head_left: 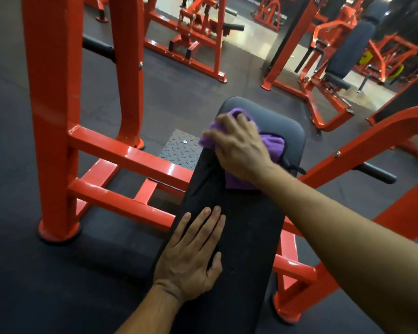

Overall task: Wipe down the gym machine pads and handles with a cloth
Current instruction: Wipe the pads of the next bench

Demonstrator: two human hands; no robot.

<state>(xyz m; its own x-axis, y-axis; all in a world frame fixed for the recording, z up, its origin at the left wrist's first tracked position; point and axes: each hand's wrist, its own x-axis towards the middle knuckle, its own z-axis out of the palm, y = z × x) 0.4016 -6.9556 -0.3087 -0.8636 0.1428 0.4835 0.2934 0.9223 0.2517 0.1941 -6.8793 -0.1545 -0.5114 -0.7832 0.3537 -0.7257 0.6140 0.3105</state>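
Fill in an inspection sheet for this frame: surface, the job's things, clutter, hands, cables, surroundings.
Surface: long black bench pad with a separate black seat pad beyond it, both on an orange frame.
Job's things: purple cloth lying across the gap between the two pads.
Clutter: nothing seen.
Hands: right hand presses on the cloth, fingers spread; left hand rests flat on the bench pad.
Cables: nothing seen.
Surroundings: dark rubber floor, a checker-plate footplate, more orange machines behind.
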